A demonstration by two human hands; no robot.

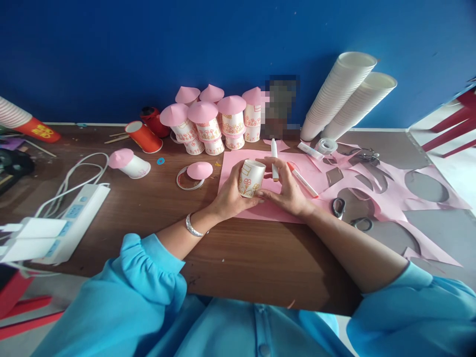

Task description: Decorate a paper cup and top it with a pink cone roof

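1. Head camera, nearest: two blue sleeves (148,282) reach forward over the brown table (241,258).
2. A silver bracelet (193,227) sits on the left wrist.
3. The left hand (228,197) is clenched around a small paper cup (251,178), fingers wrapped round its left side. The cup is lifted just above a pink sheet (267,210) near the table's middle, tilted, with orange drawings on its wall.
4. The right hand (288,191) meets the cup from the right, thumb touching it, while its fingers pinch a white marker (274,157) that points down beside the cup.
5. A second marker (303,181) lies on the sheet, just right of that hand.
6. Scissors (347,213) rest to the right, among pink scraps (394,198) with round holes cut out.
7. A white power strip (74,218) with cables lies at the near left.
8. Left of the cup, a pink cone (200,170) sits on a ring, and farther left a capped cup (130,163) lies on its side.
9. A red cup (143,136) lies tipped beyond it.
10. A tape roll (327,145) sits far right of the sheet.
11. Finished cups with pink cone tops (211,121) stand stacked against the blue wall (111,49).
12. Two long stacks of white cups (345,94) lean on the wall at the far right.
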